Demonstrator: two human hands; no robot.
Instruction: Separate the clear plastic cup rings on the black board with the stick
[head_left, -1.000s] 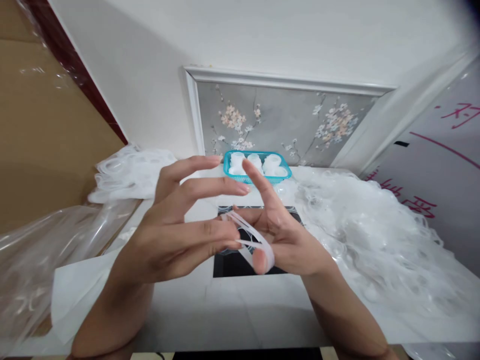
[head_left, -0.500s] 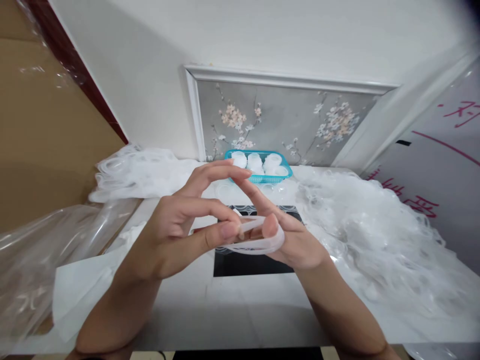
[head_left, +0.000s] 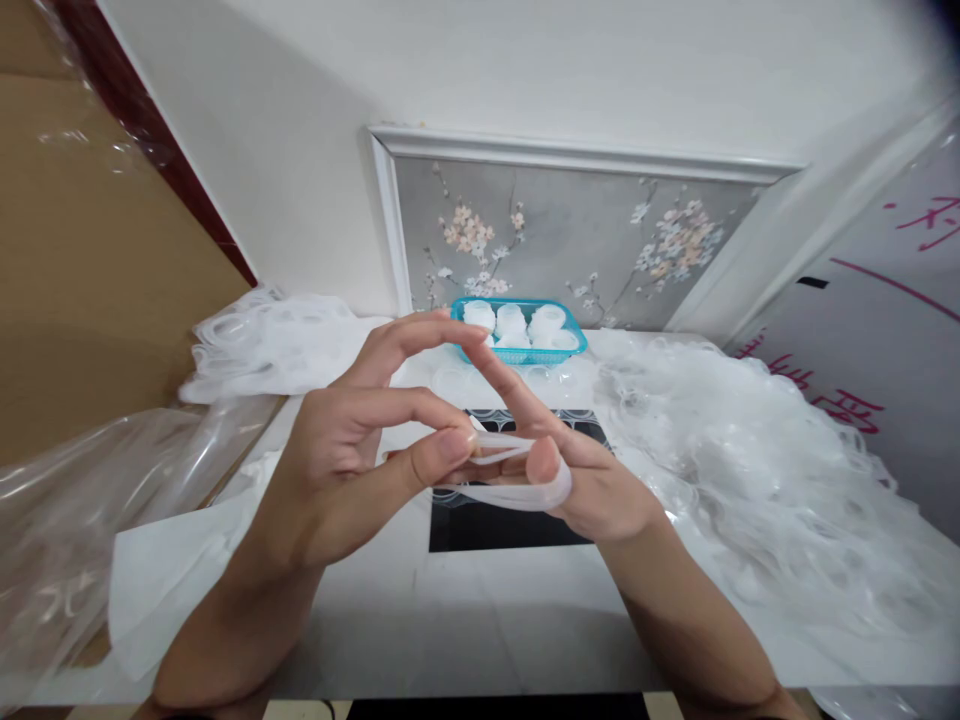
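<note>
A translucent white flexible ring (head_left: 517, 497) is stretched between my two hands above the table. My left hand (head_left: 367, 440) pinches part of it between thumb and index finger, its other fingers arched over toward the right hand. The ring loops round the thumb of my right hand (head_left: 577, 465), whose fingers reach up and leftward behind it. The left hand partly hides the fingers of the right. Beneath the hands lies a black mat (head_left: 510, 530) with a patterned upper part.
At the back stands a blue basket (head_left: 519, 355) with several stacks of white rings. Loose translucent rings are heaped at the right (head_left: 772, 480) and back left (head_left: 277, 345). Clear plastic film (head_left: 67, 530) and a cardboard sheet (head_left: 97, 300) are at the left; a wall rises behind.
The left hand's pinch has drawn slightly left, pulling the ring's near strands narrower and tauter. The right thumb stays inside the loop.
</note>
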